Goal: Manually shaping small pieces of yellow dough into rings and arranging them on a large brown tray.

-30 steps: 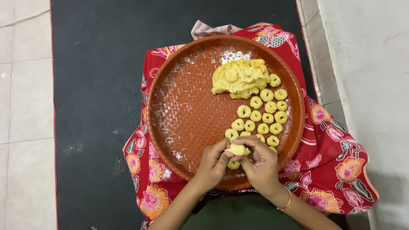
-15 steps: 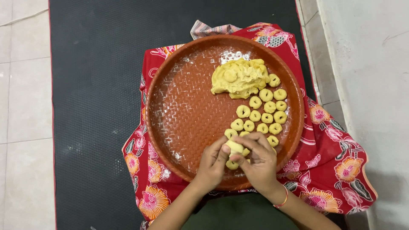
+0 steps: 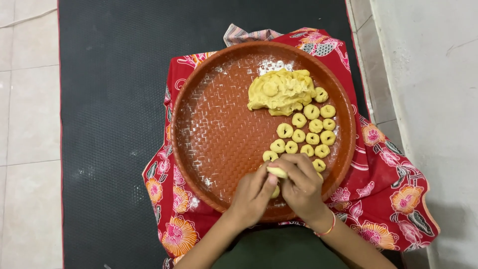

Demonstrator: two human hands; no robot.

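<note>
A round brown tray with a woven pattern rests on a red flowered cloth. At its far right lies a lump of yellow dough, and below it several small dough rings sit in rows. Over the tray's near edge, my left hand and my right hand meet, both pinching a small piece of yellow dough between their fingertips. My right wrist wears a thin orange bangle.
The cloth and tray lie on a black rubber mat. Pale floor tiles run along the left. A grey concrete surface rises on the right. White flour dusts the tray near the dough lump.
Both hands have stayed at the tray's near edge, their fingers shifting slightly around the small dough piece. The tray, the lump and the rings have not moved.
</note>
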